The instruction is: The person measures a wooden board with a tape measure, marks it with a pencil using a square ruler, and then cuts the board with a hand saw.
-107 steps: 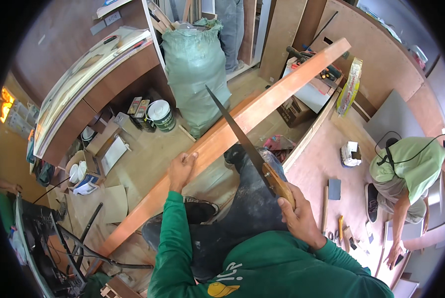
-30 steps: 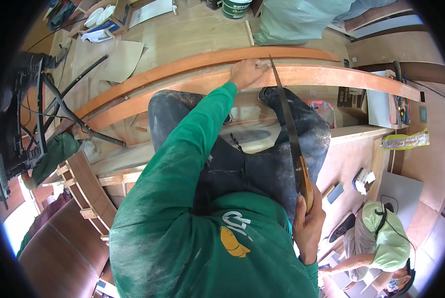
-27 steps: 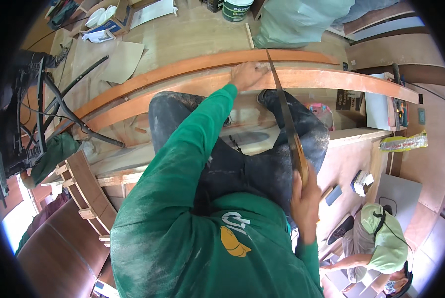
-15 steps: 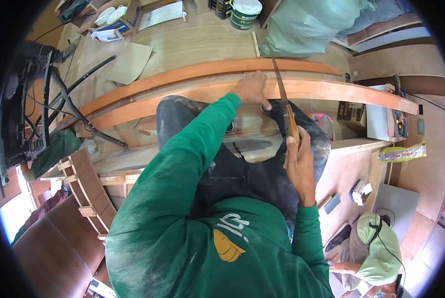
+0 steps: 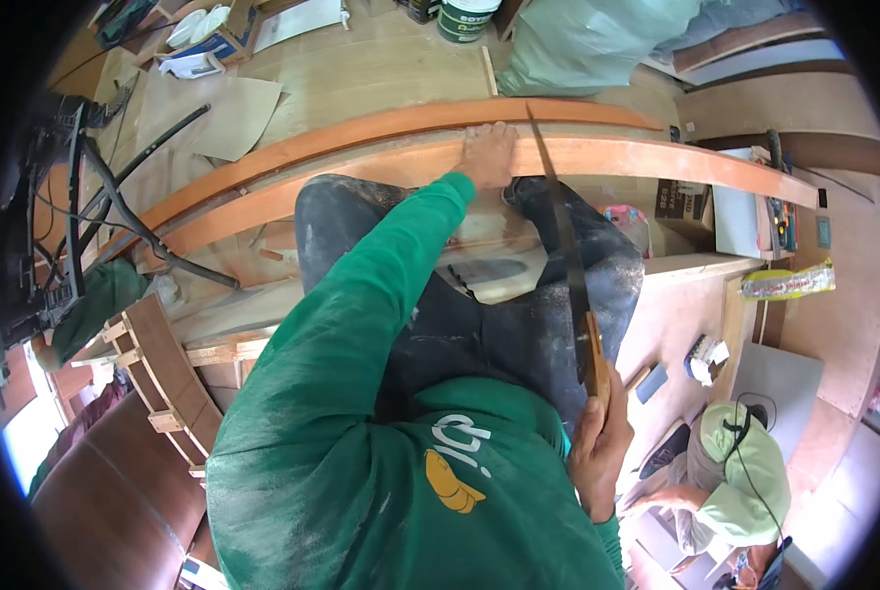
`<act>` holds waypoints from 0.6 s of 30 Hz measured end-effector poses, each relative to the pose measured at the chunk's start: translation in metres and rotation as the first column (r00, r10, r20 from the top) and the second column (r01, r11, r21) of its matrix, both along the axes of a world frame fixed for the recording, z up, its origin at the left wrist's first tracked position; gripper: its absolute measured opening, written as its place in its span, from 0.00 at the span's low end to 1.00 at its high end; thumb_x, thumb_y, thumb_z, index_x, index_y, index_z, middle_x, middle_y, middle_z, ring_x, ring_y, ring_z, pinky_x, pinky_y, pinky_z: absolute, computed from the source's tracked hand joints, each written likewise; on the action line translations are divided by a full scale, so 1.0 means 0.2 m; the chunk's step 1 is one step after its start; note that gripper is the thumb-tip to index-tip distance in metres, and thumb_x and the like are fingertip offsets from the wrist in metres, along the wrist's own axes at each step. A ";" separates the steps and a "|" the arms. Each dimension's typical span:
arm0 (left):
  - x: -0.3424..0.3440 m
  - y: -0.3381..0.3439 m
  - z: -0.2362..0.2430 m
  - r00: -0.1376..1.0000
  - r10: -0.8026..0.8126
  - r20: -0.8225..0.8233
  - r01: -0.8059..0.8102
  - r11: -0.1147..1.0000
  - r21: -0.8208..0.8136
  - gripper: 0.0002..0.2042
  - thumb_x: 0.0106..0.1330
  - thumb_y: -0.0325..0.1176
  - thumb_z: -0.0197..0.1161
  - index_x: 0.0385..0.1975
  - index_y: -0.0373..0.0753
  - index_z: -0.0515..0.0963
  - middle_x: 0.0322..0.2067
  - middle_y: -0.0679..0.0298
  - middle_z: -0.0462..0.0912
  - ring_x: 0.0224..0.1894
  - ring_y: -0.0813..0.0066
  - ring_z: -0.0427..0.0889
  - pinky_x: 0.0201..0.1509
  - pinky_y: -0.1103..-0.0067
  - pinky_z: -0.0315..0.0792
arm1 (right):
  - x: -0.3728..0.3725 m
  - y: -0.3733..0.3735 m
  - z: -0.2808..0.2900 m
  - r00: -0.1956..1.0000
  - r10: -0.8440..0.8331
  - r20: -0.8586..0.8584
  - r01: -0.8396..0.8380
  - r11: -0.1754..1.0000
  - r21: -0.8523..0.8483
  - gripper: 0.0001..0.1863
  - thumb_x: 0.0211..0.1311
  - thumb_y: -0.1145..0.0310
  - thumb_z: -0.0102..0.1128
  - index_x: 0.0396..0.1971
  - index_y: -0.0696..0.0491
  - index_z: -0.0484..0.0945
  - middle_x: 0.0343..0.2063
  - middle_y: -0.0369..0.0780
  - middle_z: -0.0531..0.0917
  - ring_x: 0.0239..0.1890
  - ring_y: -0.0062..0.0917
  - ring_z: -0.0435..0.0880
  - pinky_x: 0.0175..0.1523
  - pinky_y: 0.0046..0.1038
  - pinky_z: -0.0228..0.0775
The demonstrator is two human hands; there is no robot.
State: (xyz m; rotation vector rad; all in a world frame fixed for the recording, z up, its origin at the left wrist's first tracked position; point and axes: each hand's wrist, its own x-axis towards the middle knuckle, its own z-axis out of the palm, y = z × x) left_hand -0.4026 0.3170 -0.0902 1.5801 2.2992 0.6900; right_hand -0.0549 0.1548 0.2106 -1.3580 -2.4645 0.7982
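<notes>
My left hand grips a long reddish wooden plank lying crosswise above my knees, its fingers curled over the far edge. My right hand is closed round the wooden handle of a handsaw, low at my right side. The long blade runs away from me across the plank, just right of my left hand. A second reddish plank lies behind the first, roughly parallel. My legs, in dusty dark trousers, are bent below the planks.
A co-worker crouches at lower right. At left are a black metal frame and a wooden batten frame. A large sack, bucket and box stand beyond the planks. Tools and a yellow pack lie right.
Since half a second ago, my right hand and saw have drawn back toward my body. Compared with 3.6 seconds ago, the plank is crosswise instead of diagonal and my view points lower.
</notes>
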 end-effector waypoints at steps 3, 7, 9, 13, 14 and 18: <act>0.00 -0.02 0.08 0.999 -0.040 0.034 0.043 0.995 -0.086 0.34 0.51 0.30 0.74 0.61 0.37 0.70 0.58 0.52 0.74 0.63 0.47 0.75 0.66 0.45 0.67 | -0.06 0.05 0.11 0.976 -0.210 0.051 0.216 0.928 -0.305 0.26 0.85 0.60 0.45 0.72 0.60 0.69 0.40 0.50 0.86 0.28 0.20 0.76 0.37 0.26 0.73; 0.00 -0.01 0.10 0.997 -0.083 0.002 0.083 0.992 -0.100 0.38 0.51 0.29 0.74 0.67 0.39 0.68 0.60 0.52 0.73 0.64 0.46 0.75 0.68 0.41 0.67 | -0.10 0.10 0.02 0.982 -0.190 0.011 0.187 0.951 -0.248 0.25 0.85 0.62 0.45 0.71 0.61 0.70 0.45 0.53 0.87 0.38 0.32 0.86 0.47 0.33 0.78; 0.00 -0.02 0.08 0.996 -0.072 -0.044 0.070 0.996 -0.052 0.41 0.52 0.30 0.74 0.70 0.39 0.66 0.61 0.52 0.73 0.65 0.45 0.75 0.69 0.39 0.67 | -0.08 0.11 -0.04 0.991 -0.137 0.002 0.135 0.972 -0.191 0.24 0.85 0.63 0.45 0.70 0.61 0.70 0.50 0.55 0.86 0.46 0.39 0.88 0.54 0.36 0.77; 0.01 0.01 0.12 0.994 -0.100 -0.036 0.092 0.980 -0.175 0.44 0.52 0.31 0.74 0.73 0.40 0.63 0.63 0.52 0.71 0.66 0.45 0.74 0.70 0.39 0.67 | -0.07 0.08 -0.06 0.986 -0.167 -0.003 0.161 0.954 -0.253 0.23 0.84 0.64 0.45 0.70 0.61 0.70 0.56 0.57 0.84 0.58 0.47 0.86 0.63 0.39 0.74; 0.01 0.01 0.13 0.995 -0.100 -0.027 0.093 0.975 -0.201 0.44 0.52 0.30 0.74 0.73 0.41 0.63 0.63 0.53 0.71 0.66 0.45 0.74 0.70 0.39 0.67 | -0.07 0.07 -0.05 0.984 -0.179 -0.006 0.170 0.947 -0.274 0.23 0.84 0.64 0.45 0.70 0.61 0.70 0.57 0.58 0.83 0.59 0.47 0.86 0.64 0.39 0.74; 0.00 0.04 0.12 0.995 -0.096 0.007 0.095 0.962 -0.257 0.44 0.53 0.30 0.74 0.73 0.42 0.62 0.64 0.53 0.71 0.68 0.45 0.73 0.72 0.40 0.65 | 0.00 -0.04 0.04 0.976 -0.213 0.049 0.218 0.931 -0.293 0.25 0.84 0.63 0.46 0.70 0.62 0.70 0.57 0.58 0.84 0.59 0.47 0.86 0.64 0.40 0.74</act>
